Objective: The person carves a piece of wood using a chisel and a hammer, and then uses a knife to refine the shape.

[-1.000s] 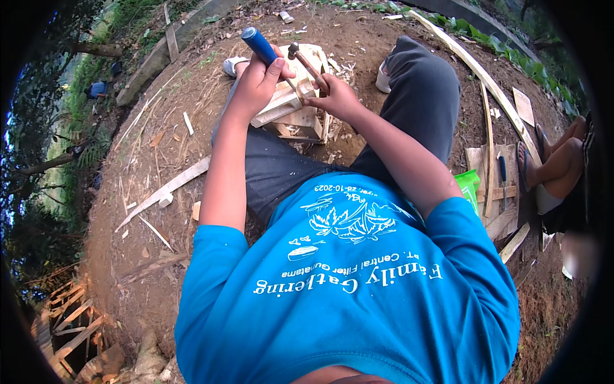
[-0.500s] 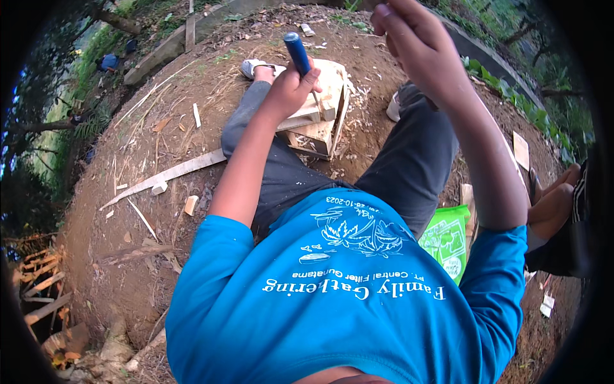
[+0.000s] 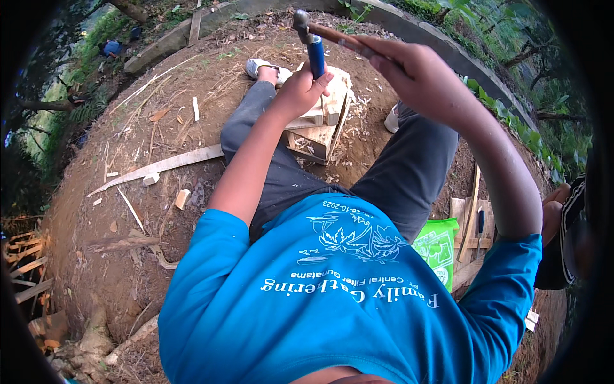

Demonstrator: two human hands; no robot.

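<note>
We grip a blue-handled chisel (image 3: 316, 56) upright in our left hand (image 3: 299, 89), fingers wrapped tight round the handle, its tip hidden behind the hand on the wood block (image 3: 320, 125) that sits between our legs. Our right hand (image 3: 416, 73) is clenched on a hammer (image 3: 320, 29), held raised just right of the chisel. The hammer head (image 3: 300, 20) sits at the chisel's top end; we cannot tell whether they touch. A plank (image 3: 163, 166) lies on the dirt to our left.

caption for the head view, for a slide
Seated on bare dirt, left hand steadies a blue-handled chisel on wooden blocks; right hand raises a hammer.
</note>
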